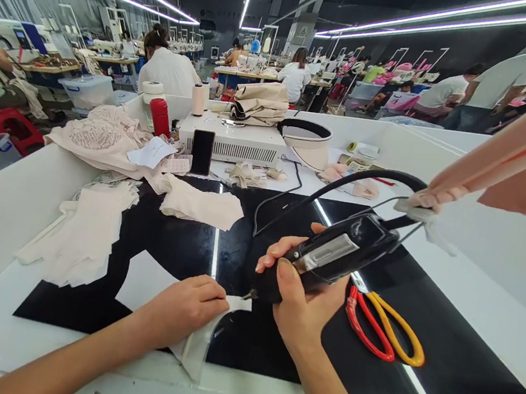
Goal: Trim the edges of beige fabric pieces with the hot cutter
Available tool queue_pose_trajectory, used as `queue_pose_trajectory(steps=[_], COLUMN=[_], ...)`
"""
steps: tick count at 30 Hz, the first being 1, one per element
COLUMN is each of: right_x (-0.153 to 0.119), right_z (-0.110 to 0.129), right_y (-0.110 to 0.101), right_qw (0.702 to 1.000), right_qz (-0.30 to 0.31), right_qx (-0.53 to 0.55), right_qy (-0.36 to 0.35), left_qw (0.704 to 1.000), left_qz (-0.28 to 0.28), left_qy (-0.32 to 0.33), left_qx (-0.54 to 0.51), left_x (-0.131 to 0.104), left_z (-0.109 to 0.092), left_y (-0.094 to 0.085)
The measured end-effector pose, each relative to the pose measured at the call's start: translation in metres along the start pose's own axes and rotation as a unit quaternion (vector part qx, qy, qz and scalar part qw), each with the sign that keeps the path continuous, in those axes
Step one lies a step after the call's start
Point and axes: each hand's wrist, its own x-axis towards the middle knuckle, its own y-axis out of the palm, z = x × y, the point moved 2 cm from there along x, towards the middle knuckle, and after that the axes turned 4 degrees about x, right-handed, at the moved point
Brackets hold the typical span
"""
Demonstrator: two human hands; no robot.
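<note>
My right hand point(302, 299) is wrapped round a black handheld tool point(333, 255), whose thin metal tip points down to the left. That tip is at the end of a narrow white fabric piece point(197, 350) near the front of the black mat point(179, 244). My left hand point(195, 307) is closed, its fingers pressed together on the white piece just left of the tip. A cable arches back from the tool beside a hanging peach cloth strip point(507, 145). White sheet material point(143, 278) lies behind my left wrist.
Scissors point(386, 326) with red and yellow handles lie at right. Fabric stacks point(84, 231) and lace garments point(107, 131) sit at left, another cloth piece point(201, 202) at mid-mat. Behind are a phone point(201, 152), a white box point(231, 141) and a visor point(303, 143). People sit farther back.
</note>
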Motion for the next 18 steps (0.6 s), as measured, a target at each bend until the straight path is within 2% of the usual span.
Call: queue_pose_trajectory(steps=[8, 18], right_x=[-0.0043, -0.0025], right_z=[-0.0092, -0.0042], right_y=[0.0059, 0.0002], right_qw=[1.000, 1.000], right_qz=[0.018, 0.005], right_qx=[0.019, 0.004], right_qy=[0.001, 0.008], left_qw=[1.000, 1.000], left_qz=[-0.002, -0.004], left_qy=[0.010, 0.004], left_qx=[0.009, 0.007], left_x=[0.0002, -0.0008], left_z=[-0.0007, -0.0007], left_y=[0.0007, 0.0013])
